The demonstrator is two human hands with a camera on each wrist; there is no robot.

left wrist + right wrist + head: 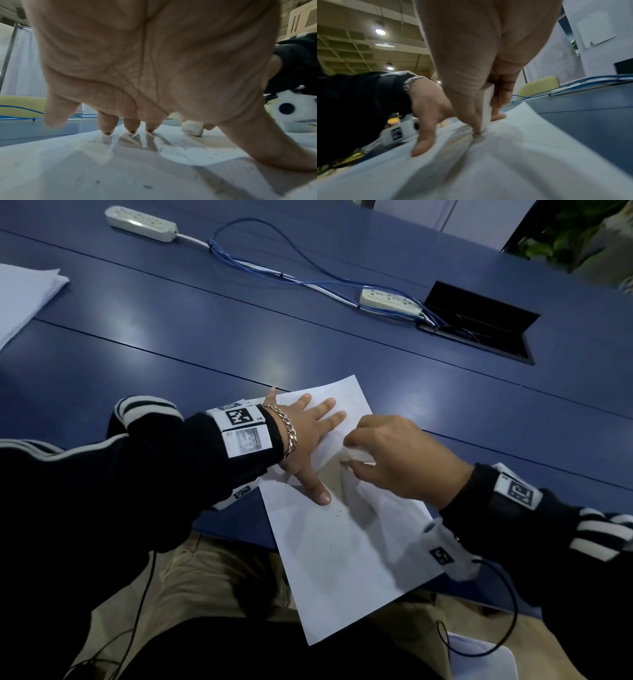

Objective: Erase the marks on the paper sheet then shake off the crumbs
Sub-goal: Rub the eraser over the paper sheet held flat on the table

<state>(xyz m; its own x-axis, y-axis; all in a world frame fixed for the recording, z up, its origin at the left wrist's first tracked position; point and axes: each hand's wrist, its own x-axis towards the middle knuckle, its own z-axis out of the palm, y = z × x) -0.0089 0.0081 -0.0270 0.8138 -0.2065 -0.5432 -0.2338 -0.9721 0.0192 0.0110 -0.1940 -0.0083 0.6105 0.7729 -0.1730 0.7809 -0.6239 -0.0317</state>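
A white paper sheet (342, 559) lies on the blue table, its near end hanging over the table's front edge. My left hand (308, 436) presses flat on the sheet's far part, fingers spread and thumb out toward me. My right hand (394, 457) pinches a white eraser (358, 455) between thumb and fingers, its lower end touching the paper just right of the left hand. The eraser (485, 108) stands nearly upright on the sheet (505, 162). Small dark crumbs (185, 148) are scattered over the paper (85, 169) near the eraser (193, 128).
Two white power strips (140, 223) (390, 301) joined by blue cables (274, 268) lie at the back of the table (205, 337). An open black cable hatch (479, 323) sits at the back right. Folded white paper (24, 296) lies far left.
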